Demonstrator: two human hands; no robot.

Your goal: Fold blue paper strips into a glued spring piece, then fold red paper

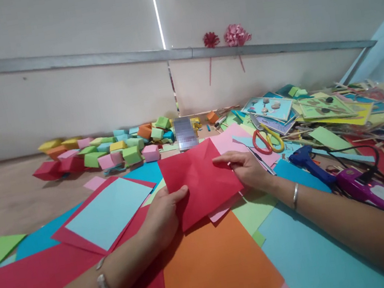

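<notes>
A creased red sheet of paper (202, 181) is held up between my two hands, tilted above the table. My left hand (164, 212) grips its left edge, thumb on the front face and the fingers mostly hidden behind. On the right edge, my right hand (247, 166) pinches the sheet, with its index finger lying across the face. Below the sheet lies a large orange sheet (217, 272). A light blue sheet (111, 211) rests on a red one left of my left hand. Scissors (267, 139) with red and yellow handles and a pen (261, 159) lie beyond my right hand.
Folded paper cubes (131, 154) in several colours line the back left by the white panel (60, 102). At right lie a blue glue gun (309, 163), a purple device (372, 190), decorated cards (270, 108) and sticks. Two paper flowers (237, 34) hang on the rail.
</notes>
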